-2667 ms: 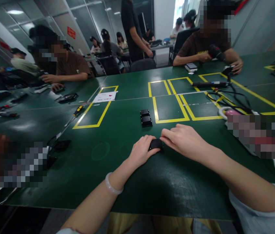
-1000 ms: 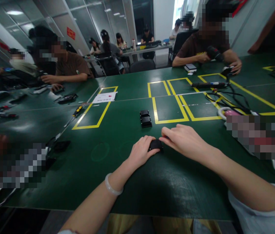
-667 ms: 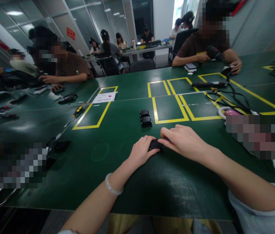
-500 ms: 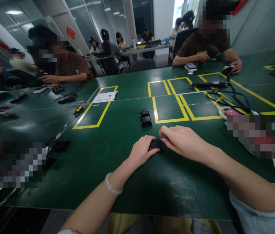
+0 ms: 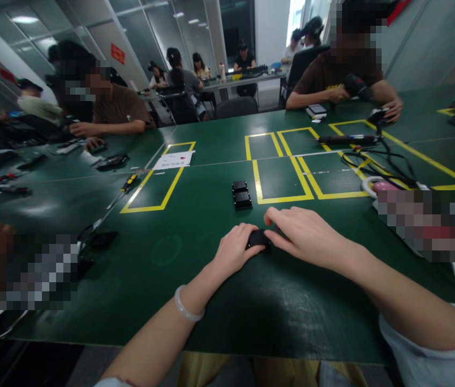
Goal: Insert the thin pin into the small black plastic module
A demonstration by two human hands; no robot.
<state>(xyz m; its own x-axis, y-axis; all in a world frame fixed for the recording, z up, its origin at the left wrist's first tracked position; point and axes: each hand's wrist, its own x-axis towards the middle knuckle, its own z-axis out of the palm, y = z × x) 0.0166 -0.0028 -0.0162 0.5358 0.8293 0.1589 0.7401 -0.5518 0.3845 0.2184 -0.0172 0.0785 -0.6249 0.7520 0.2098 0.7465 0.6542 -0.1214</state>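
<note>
A small black block (image 5: 257, 238) lies on the green table (image 5: 195, 301) in front of me. My left hand (image 5: 233, 251), with a pale bangle on its wrist, curls its fingers around the block's left side. My right hand (image 5: 306, 234) lies over the block's right side, fingers together and pressed on it. Most of the block is hidden under the two hands. Two more black blocks (image 5: 241, 195) sit stacked end to end a little farther away, beside a yellow taped square.
Yellow taped rectangles (image 5: 279, 180) mark the table. A screwdriver (image 5: 122, 189) and a black part (image 5: 103, 239) lie at left. Cables (image 5: 376, 164) and a pink-and-white thing (image 5: 376, 186) lie at right. Several people sit around the table.
My right hand's fingers have shifted slightly left over the block. My left hand and the block stay where they were.
</note>
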